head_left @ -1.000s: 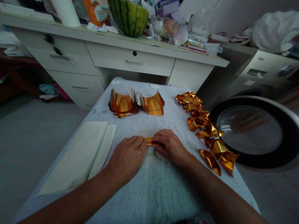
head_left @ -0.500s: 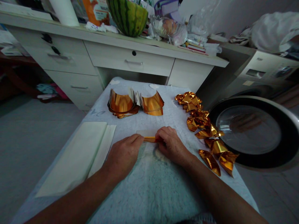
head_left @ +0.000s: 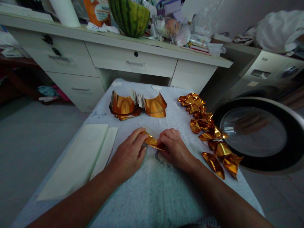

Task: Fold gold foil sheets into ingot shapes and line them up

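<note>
A folded piece of gold foil [head_left: 152, 141] spans the gap between my two hands, low over the middle of the cloth-covered table. Its left end is pinched between the thumb and fingers of my left hand [head_left: 130, 154]. My right hand [head_left: 175, 148] grips the other end, with its fingertips curled and partly hidden. Beyond them stand two stacks of curved gold foil sheets, one at the left [head_left: 123, 104] and one at the right [head_left: 155, 106]. A row of folded gold foil pieces [head_left: 201, 123] runs down the table's right side.
Pale paper sheets [head_left: 78, 158] lie at the left of the table [head_left: 152, 196]. Behind is a white desk [head_left: 152, 63] with a cut watermelon [head_left: 130, 17] and plastic bags. At the right a washing machine's round door [head_left: 254, 131] hangs open beside the table edge.
The foil between my hands has tilted and now shows a broader gold face, where it was a narrow level strip. My left hand's fingers have shifted up slightly, its thumb lower.
</note>
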